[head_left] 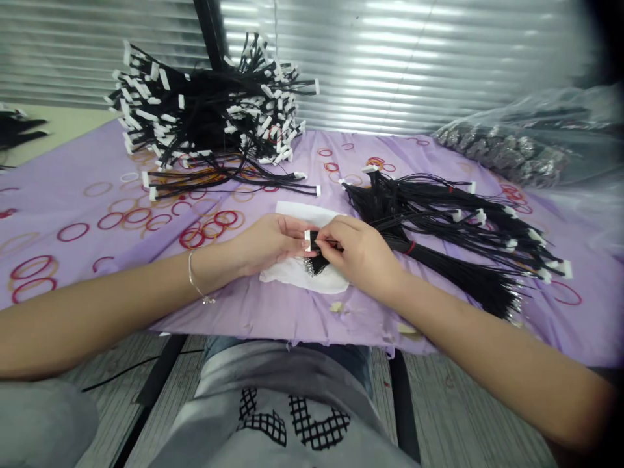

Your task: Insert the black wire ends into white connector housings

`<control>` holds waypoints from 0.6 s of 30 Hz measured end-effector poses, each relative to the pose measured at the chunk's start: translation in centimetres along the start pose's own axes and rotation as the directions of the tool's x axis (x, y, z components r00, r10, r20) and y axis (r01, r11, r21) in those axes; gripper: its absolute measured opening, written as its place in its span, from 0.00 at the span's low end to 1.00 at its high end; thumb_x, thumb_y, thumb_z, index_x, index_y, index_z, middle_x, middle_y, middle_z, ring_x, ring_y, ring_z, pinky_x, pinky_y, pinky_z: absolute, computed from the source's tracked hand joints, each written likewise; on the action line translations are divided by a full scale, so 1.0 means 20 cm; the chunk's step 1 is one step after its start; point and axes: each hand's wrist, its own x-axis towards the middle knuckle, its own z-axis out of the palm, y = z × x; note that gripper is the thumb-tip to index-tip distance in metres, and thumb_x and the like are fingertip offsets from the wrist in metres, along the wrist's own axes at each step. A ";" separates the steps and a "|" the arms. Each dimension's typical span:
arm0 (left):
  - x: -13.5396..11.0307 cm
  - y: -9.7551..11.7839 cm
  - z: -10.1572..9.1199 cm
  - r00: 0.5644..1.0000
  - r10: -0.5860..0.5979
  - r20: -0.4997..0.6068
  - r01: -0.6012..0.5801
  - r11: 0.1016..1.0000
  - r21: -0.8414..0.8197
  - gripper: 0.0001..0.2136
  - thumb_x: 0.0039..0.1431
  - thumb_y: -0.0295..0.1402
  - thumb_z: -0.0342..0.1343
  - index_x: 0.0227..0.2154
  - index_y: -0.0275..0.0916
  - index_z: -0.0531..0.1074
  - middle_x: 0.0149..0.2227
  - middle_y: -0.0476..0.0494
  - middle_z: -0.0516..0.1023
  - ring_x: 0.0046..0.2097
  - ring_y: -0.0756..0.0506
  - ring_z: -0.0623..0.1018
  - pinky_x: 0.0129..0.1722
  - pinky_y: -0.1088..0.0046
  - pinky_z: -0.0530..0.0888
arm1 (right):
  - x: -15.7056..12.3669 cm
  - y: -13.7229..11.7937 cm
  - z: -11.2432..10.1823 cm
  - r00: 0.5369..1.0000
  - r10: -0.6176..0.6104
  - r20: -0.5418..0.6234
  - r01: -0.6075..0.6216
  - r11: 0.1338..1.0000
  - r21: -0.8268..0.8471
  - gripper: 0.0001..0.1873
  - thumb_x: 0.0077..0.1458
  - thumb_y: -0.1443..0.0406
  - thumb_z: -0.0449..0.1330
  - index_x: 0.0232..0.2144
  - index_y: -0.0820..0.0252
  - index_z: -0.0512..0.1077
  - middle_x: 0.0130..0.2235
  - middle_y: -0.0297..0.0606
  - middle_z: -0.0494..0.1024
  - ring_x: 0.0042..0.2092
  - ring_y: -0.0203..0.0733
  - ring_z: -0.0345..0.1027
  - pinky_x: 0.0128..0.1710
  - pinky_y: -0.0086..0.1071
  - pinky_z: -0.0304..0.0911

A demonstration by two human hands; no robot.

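Between the thumb and fingers of my left hand [273, 244] is a small white connector [307, 240]. Black wires run from its right side into my right hand [358, 250], whose thumb and fingertips pinch them close to the connector. Just below my fingers, a bunch of black wires with silvery metal tips [314, 265] lies over a white cloth or paper [329, 281]. To the right, a long bundle of black wires [453, 270], tied with a red band, passes beneath my right wrist and ends in silvery tips.
A big pile of black cables with white connectors [205, 107] stands at the back left. More such cables [439, 201] lie at the right. Red and orange rubber bands [139, 214] are scattered over the purple tablecloth [205, 318]. A clear plastic bag of metallic-ended pieces [507, 153] sits at the back right.
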 end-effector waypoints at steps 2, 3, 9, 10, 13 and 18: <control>0.00 0.00 0.00 1.000 0.010 0.016 -0.010 1.000 -0.005 0.12 0.43 0.14 0.57 0.33 0.27 0.75 0.32 0.40 0.78 0.33 0.51 0.77 0.41 0.74 0.75 | 0.00 0.01 -0.01 1.000 -0.014 0.002 0.014 1.000 -0.002 0.05 0.54 0.72 0.54 0.28 0.66 0.69 0.30 0.39 0.70 0.32 0.34 0.62 0.32 0.28 0.58; -0.01 0.00 -0.01 0.999 0.020 0.028 -0.020 1.000 -0.006 0.11 0.44 0.15 0.58 0.33 0.27 0.75 0.33 0.40 0.78 0.33 0.51 0.77 0.42 0.73 0.74 | 0.00 0.01 -0.01 1.000 -0.027 -0.008 0.027 1.000 -0.002 0.04 0.54 0.71 0.54 0.28 0.66 0.69 0.30 0.39 0.70 0.32 0.34 0.62 0.33 0.28 0.58; -0.03 0.01 0.00 0.999 -0.029 0.014 0.028 0.996 0.083 0.04 0.52 0.20 0.55 0.31 0.27 0.72 0.29 0.40 0.77 0.31 0.50 0.78 0.39 0.73 0.75 | 0.00 0.03 -0.07 0.992 -0.083 -0.091 0.081 0.996 -0.024 0.05 0.55 0.69 0.55 0.30 0.64 0.71 0.33 0.41 0.68 0.36 0.36 0.62 0.36 0.29 0.60; -0.03 0.01 0.01 1.000 -0.018 -0.010 0.018 0.997 0.076 0.03 0.52 0.20 0.53 0.30 0.27 0.71 0.28 0.40 0.76 0.30 0.50 0.78 0.38 0.73 0.75 | 0.00 0.03 -0.09 0.992 -0.088 -0.087 0.085 0.996 -0.032 0.06 0.55 0.69 0.54 0.31 0.64 0.71 0.34 0.41 0.68 0.37 0.36 0.62 0.37 0.30 0.60; -0.03 0.02 0.03 0.996 0.024 -0.086 -0.021 0.999 0.035 0.03 0.54 0.18 0.51 0.30 0.28 0.69 0.27 0.41 0.76 0.28 0.51 0.77 0.36 0.73 0.75 | 0.00 0.03 -0.16 0.985 -0.148 0.094 0.148 0.989 0.007 0.07 0.56 0.68 0.54 0.32 0.63 0.72 0.34 0.41 0.68 0.36 0.36 0.62 0.37 0.30 0.60; -0.02 0.01 0.04 0.992 0.062 -0.112 -0.059 0.998 0.025 0.03 0.57 0.22 0.50 0.28 0.29 0.67 0.25 0.44 0.73 0.27 0.52 0.76 0.35 0.73 0.75 | 0.01 0.04 -0.19 0.902 -0.079 0.424 0.103 0.994 -0.035 0.07 0.55 0.67 0.55 0.34 0.64 0.73 0.34 0.41 0.69 0.37 0.38 0.64 0.39 0.32 0.60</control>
